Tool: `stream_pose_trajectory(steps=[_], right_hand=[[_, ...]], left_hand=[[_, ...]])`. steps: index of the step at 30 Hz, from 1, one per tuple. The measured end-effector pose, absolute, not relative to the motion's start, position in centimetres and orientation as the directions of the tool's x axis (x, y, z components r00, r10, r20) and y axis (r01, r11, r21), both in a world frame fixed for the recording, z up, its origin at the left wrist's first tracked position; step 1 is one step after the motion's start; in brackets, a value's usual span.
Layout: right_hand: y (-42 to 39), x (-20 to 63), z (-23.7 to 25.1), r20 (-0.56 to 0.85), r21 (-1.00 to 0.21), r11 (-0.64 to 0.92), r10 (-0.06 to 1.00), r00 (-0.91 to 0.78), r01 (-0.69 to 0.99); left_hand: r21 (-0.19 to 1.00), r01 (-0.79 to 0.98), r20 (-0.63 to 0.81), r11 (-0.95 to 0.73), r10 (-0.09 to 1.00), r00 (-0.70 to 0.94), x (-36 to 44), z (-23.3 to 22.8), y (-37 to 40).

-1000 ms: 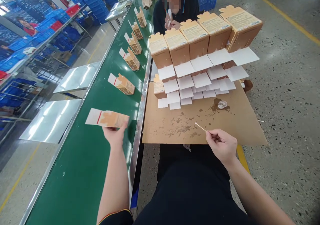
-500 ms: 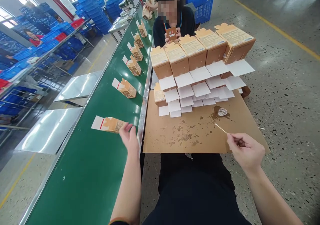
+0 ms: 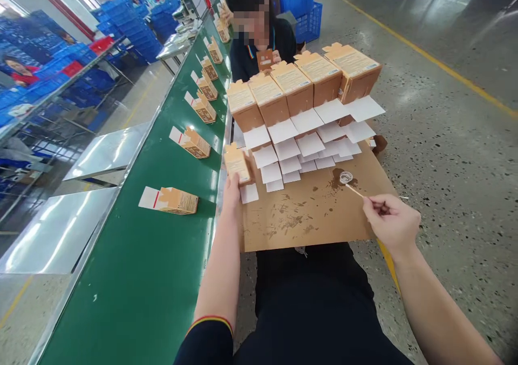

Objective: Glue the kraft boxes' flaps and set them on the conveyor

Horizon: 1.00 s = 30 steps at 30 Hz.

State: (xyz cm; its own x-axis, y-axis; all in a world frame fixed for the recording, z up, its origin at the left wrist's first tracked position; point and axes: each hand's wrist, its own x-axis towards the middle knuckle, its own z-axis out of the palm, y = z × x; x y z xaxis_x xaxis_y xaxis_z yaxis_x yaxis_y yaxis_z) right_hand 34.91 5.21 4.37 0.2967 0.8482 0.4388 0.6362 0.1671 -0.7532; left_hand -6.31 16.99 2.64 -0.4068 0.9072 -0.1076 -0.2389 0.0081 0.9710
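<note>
My left hand (image 3: 231, 193) has its fingers closed on the near end of a small brown cardboard box (image 3: 238, 165), at the left end of the stacked boxes (image 3: 292, 87). A white flap hangs out below that box. Between the fingertips of my right hand (image 3: 392, 219) is a thin cotton swab (image 3: 355, 191). Its tip points left, at the near rim of a small clear plastic cap (image 3: 346, 177) on the cardboard sheet (image 3: 279, 238). Wet marks surround the cap and dot the sheet. Another brown box (image 3: 178, 201) stands on the green belt, left of my left hand.
The green conveyor belt (image 3: 133, 278) runs along my left with several boxes in a line. Across the stack sits a co-worker (image 3: 263, 35) holding a brown piece. Blue crates (image 3: 297, 8) stand behind.
My left hand has left the box on the belt and moved right to the box beside the stack. My right hand has brought the swab tip to the clear cap. The view has shifted.
</note>
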Motion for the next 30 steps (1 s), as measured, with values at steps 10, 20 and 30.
stream_pose_trajectory(steps=[10,20,30], right_hand=[[10.7,37.2,5.2,0.188,-0.610,-0.070,0.955,0.230,0.789],[6.8,33.3,4.9,0.379,-0.783,0.196,0.903,0.202,0.590],[0.2,22.3,0.5,0.304,-0.812,0.387,0.920,-0.249,0.438]], left_hand=[[0.928,-0.365,-0.197,0.077,0.932,-0.303,-4.3,2.2,3.2],[0.976,-0.139,-0.198,0.165,0.942,-0.270,-1.9,2.4,3.8],[0.976,-0.044,-0.218,0.214,0.941,-0.258,-1.1,3.4,3.4]])
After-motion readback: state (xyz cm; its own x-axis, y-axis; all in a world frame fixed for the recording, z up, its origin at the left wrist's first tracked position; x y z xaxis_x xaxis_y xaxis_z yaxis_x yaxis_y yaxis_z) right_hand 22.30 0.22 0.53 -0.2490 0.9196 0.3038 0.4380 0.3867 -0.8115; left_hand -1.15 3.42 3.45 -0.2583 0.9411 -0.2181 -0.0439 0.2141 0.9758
